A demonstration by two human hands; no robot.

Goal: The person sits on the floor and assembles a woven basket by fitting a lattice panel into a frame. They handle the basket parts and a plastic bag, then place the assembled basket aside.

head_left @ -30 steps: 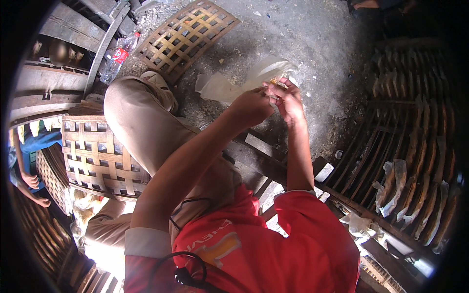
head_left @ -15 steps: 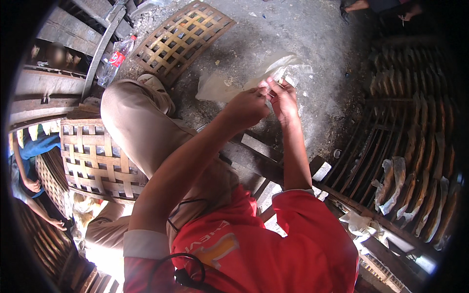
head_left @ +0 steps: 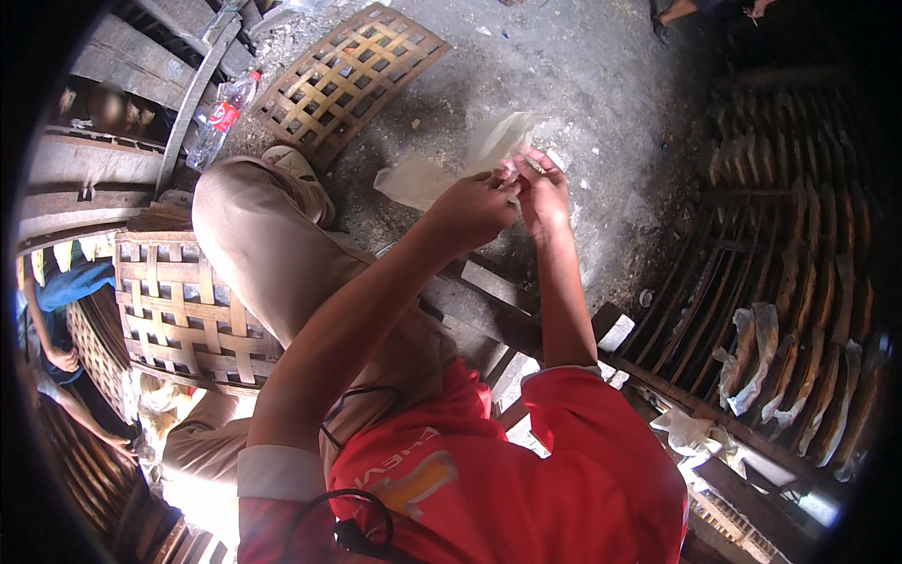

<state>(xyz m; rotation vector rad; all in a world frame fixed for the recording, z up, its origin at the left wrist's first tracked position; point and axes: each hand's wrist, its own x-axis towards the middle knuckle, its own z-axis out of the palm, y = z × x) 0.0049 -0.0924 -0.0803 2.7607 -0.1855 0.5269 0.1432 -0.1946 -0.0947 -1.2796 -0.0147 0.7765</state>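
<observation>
In front of my bent leg I hold a thin, limp, pale translucent sheet [head_left: 413,180], whose far end stands up beyond my fingers. My left hand [head_left: 477,209] is closed, its fingertips pinching the sheet's edge; its back hides part of the grip. Right beside it, my right hand [head_left: 545,195] is closed too, thumb and fingers pinching the same sheet. The fingertips of both hands nearly meet. What the sheet is made of I cannot tell.
Woven bamboo trays [head_left: 352,75] lie ahead and at my left [head_left: 188,305]. A plastic bottle [head_left: 224,117] lies beyond my knee. On the right, a slatted rack [head_left: 681,301] carries several pale strips [head_left: 756,357]. A co-worker's hand [head_left: 64,359] shows far left.
The sheet's raised end has shifted left and become more upright. My right hand has moved slightly left. At far left, a co-worker's lower hand has shifted; people at upper right have moved.
</observation>
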